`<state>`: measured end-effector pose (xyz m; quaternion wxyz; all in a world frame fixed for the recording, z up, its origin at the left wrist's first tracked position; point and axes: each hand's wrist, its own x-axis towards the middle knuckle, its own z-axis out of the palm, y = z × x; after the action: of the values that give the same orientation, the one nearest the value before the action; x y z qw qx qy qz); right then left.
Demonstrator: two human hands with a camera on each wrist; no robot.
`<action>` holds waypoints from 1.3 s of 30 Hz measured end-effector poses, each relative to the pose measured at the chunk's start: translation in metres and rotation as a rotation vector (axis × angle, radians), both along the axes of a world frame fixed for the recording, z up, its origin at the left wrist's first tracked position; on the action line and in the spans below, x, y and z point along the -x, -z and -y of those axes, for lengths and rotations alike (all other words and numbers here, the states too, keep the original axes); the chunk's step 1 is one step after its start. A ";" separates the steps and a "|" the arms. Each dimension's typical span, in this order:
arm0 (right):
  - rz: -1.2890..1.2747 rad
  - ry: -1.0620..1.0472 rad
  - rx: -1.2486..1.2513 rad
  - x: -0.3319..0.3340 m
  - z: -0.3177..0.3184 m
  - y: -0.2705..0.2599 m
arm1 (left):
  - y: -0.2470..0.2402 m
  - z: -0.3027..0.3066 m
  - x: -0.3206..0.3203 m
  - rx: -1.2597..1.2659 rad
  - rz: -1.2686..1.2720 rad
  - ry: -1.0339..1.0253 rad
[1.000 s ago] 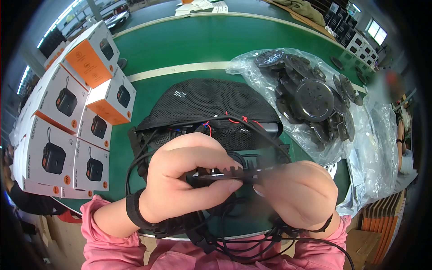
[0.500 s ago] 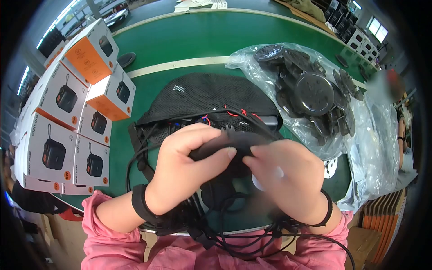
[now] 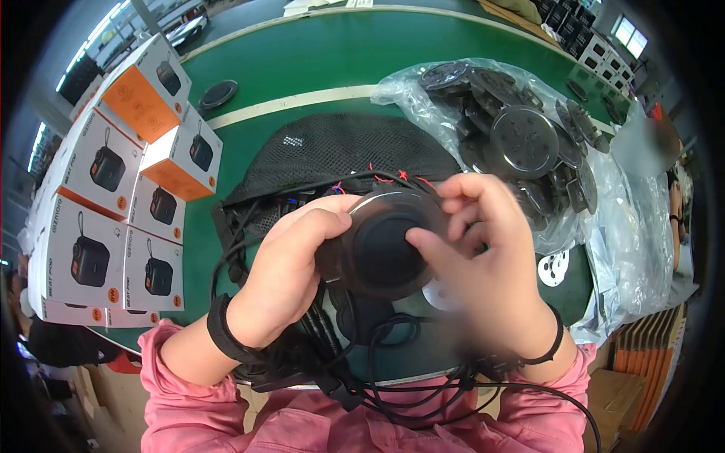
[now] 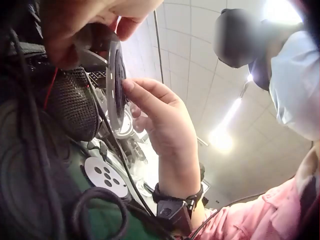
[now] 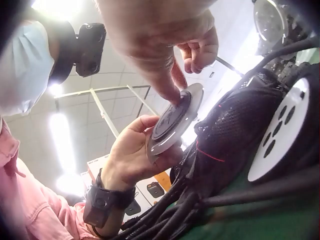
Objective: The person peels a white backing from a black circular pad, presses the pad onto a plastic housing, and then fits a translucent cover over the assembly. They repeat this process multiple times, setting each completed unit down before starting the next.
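My left hand (image 3: 279, 275) grips a round dark plastic disc (image 3: 343, 260) by its left edge, thumb on the upper face. A smaller round black pad (image 3: 387, 253) sits in the middle of that face. In the left wrist view the disc (image 4: 114, 95) stands nearly edge-on and its glossy rim shows. My right hand (image 3: 502, 264) presses its thumb on the pad, its other fingers loosely bent beyond the right rim. From the right wrist camera, a digit of that hand meets the pad (image 5: 172, 117) while the left hand (image 5: 130, 155) supports the rim.
A black mesh bag (image 3: 347, 151) with wires lies behind the hands. Similar dark discs (image 3: 525, 143) fill a clear plastic bag at right. White speaker boxes (image 3: 83, 249) are stacked at left. A white perforated disc (image 3: 553, 269) lies at right; black cables (image 3: 408, 408) run near the lap.
The disc has turned from edge-on to face the head camera. My right hand has loosened from its edge, and its thumb has come onto the pad. The left hand keeps its grip.
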<state>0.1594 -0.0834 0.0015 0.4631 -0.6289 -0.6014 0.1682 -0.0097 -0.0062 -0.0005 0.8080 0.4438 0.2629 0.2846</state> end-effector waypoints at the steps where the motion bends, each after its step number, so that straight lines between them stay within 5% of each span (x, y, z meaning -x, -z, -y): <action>1: -0.313 -0.019 0.149 0.000 -0.002 0.002 | -0.001 0.000 0.000 -0.004 -0.001 0.002; 2: -0.579 -0.142 0.228 -0.003 -0.005 0.008 | -0.003 -0.001 0.001 0.022 -0.002 0.026; 6: -0.948 -0.239 0.404 -0.008 -0.011 0.000 | -0.003 -0.006 0.002 0.092 -0.009 0.088; 13: -1.059 -0.124 0.199 -0.011 -0.016 0.005 | -0.033 -0.065 -0.009 -0.217 0.059 0.015; 17: -0.969 -0.164 0.122 -0.014 -0.016 0.009 | -0.031 -0.142 -0.030 -0.048 -0.129 -0.308; 19: -0.963 -0.191 0.115 -0.014 -0.016 0.011 | -0.022 -0.173 -0.038 -0.007 -0.146 -0.432; 23: -0.915 -0.239 0.120 -0.014 -0.017 0.015 | 0.021 -0.255 -0.029 -0.181 -0.067 -0.359; 25: -0.902 -0.219 0.091 -0.015 -0.017 0.015 | 0.027 -0.264 -0.026 -0.107 -0.424 -0.588; 29: -0.837 -0.181 0.089 -0.017 -0.017 0.016 | 0.020 -0.249 -0.022 -0.252 -0.617 -0.497; 34: -0.768 -0.234 0.235 -0.016 -0.011 0.010 | -0.042 -0.117 -0.033 -0.833 -0.565 -0.208; 36: -0.127 -0.237 0.307 -0.019 -0.008 0.011 | -0.047 -0.061 -0.034 -0.959 -0.592 -0.081; 37: -0.131 -0.240 0.316 -0.019 -0.006 0.010 | -0.042 -0.035 -0.032 -1.005 -0.582 -0.010; 39: 0.322 -0.226 0.302 -0.021 -0.005 0.010 | -0.025 -0.004 -0.026 -1.561 -0.776 0.092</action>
<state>0.1805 -0.0784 -0.0081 0.2403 -0.6383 -0.7022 0.2045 0.0158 -0.0022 0.0245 0.1373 0.9464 0.2310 0.1791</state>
